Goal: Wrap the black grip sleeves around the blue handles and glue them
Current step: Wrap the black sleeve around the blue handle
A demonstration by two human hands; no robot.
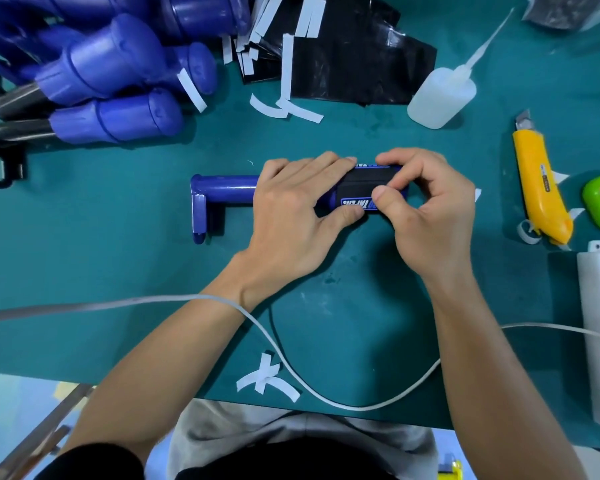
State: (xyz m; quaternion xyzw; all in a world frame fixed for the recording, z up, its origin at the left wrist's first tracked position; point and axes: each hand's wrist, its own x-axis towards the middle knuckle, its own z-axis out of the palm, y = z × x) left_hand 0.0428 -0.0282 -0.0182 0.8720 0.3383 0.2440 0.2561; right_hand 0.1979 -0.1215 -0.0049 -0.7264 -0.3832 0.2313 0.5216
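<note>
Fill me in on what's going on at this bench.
A person is fitting a black grip sleeve around a blue plastic handle lying on the green mat. The left hand grips the handle beside the sleeve; the right hand pinches the sleeve round it. The translucent squeeze bottle and yellow utility knife lie untouched to the right.

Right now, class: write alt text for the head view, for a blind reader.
The left hand and right hand pinch a black grip sleeve around a blue handle on a green table; a glue bottle and yellow knife lie nearby.
</note>
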